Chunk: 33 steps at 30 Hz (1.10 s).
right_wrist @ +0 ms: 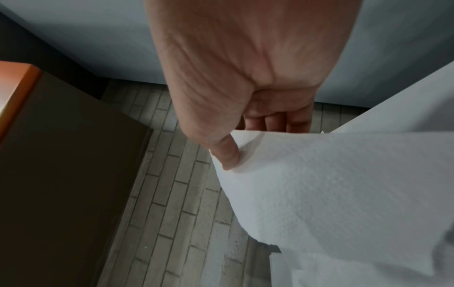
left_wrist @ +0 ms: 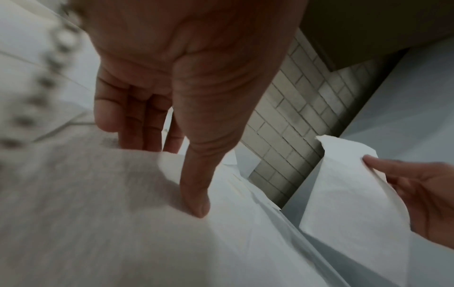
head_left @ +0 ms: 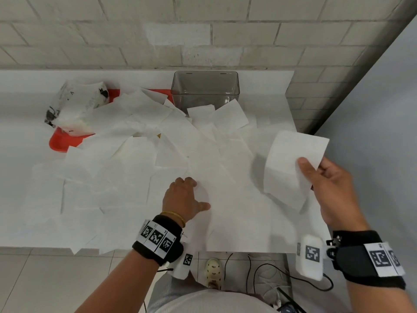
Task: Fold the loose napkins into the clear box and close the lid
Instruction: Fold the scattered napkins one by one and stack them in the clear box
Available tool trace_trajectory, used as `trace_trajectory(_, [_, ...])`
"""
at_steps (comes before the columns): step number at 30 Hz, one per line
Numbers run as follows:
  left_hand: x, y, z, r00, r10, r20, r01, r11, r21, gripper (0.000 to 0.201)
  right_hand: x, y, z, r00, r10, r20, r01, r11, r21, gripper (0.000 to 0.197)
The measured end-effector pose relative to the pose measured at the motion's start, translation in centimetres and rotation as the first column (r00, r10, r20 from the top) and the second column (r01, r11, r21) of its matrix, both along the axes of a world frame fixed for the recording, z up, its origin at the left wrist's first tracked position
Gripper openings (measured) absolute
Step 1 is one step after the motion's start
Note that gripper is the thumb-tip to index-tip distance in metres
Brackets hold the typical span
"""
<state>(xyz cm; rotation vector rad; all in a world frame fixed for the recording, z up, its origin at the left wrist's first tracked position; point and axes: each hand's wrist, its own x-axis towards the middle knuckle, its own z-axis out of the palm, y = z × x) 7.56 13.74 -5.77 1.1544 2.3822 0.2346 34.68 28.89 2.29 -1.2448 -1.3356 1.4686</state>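
Several loose white napkins (head_left: 140, 159) cover the white table (head_left: 20, 105). The clear, smoky box (head_left: 204, 86) stands at the back centre against the wall, and napkins lean on its front. I see no lid on it. My right hand (head_left: 312, 170) holds one napkin (head_left: 291, 154) up above the table's right side, thumb pinching it against the fingers (right_wrist: 270, 124). That napkin (right_wrist: 331, 184) hangs curved. My left hand (head_left: 198, 195) is low over the near centre, thumb (left_wrist: 196, 203) pressed on a napkin (left_wrist: 110, 213) whose raised edge hides the fingertips.
A red tray (head_left: 58, 143) at the back left carries a plastic napkin pack (head_left: 76, 109). A brick wall runs behind the table and a grey wall (head_left: 372, 109) stands close on the right. Below the front edge are cables (head_left: 255, 274) and a shoe (head_left: 213, 269).
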Motion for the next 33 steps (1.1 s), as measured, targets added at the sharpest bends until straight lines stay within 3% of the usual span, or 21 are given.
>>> trace_trajectory(5, [-0.3, 1.3, 0.8, 0.987, -0.131, -0.091, 0.144, 0.977, 0.155, 0.061, 0.0, -0.8, -0.8, 0.995, 0.094, 0.027, -0.093, 0.995, -0.027, 0.015])
trace_trajectory(9, [0.4, 3.4, 1.0, 0.978, -0.207, -0.041, 0.207, 0.978, 0.000, 0.090, -0.5, -1.5, -0.9, 0.983, 0.172, 0.056, -0.170, 0.984, -0.045, 0.014])
trace_trajectory(13, [1.1, 5.1, 1.4, 0.996, -0.064, 0.058, 0.070, 0.991, -0.110, 0.103, -0.8, -1.9, -1.0, 0.978, 0.195, 0.078, -0.192, 0.980, -0.049, 0.013])
trace_trajectory(16, [1.1, 5.1, 1.7, 0.977, 0.081, 0.198, -0.068, 0.995, -0.070, 0.089, -0.6, -2.0, -0.9, 0.976, 0.198, 0.087, -0.194, 0.980, -0.049, 0.013])
trace_trajectory(20, [0.1, 4.3, 2.3, 0.964, 0.074, 0.256, -0.097, 0.992, 0.078, 0.028, -0.7, -2.2, -0.3, 0.969, 0.232, 0.080, -0.230, 0.972, -0.041, 0.017])
trace_trajectory(22, [-0.7, 3.5, 2.9, 0.952, 0.077, 0.296, -0.139, 0.971, 0.195, 0.045, -1.1, -2.4, 0.3, 0.960, 0.272, 0.061, -0.270, 0.962, -0.036, 0.021])
trace_trajectory(24, [-1.5, 2.8, 3.8, 0.906, 0.102, 0.412, -0.265, 0.895, 0.360, 0.047, -1.8, -2.6, 1.1, 0.945, 0.325, 0.041, -0.325, 0.946, -0.016, 0.023])
trace_trajectory(26, [-2.0, 2.1, 4.8, 0.781, 0.055, 0.622, -0.398, 0.811, 0.428, 0.057, -2.6, -2.8, 1.9, 0.927, 0.374, 0.017, -0.374, 0.927, 0.017, 0.023])
trace_trajectory(28, [-2.0, 1.7, 5.4, 0.662, -0.008, 0.749, -0.482, 0.762, 0.434, 0.054, -3.9, -3.0, 2.6, 0.904, 0.427, -0.004, -0.426, 0.903, 0.052, 0.023])
trace_trajectory(33, [0.0, 1.1, 7.1, 0.471, -0.081, 0.878, -0.544, 0.757, 0.362, 0.045, -7.7, -3.8, 3.4, 0.907, 0.420, -0.037, -0.415, 0.905, 0.097, 0.021])
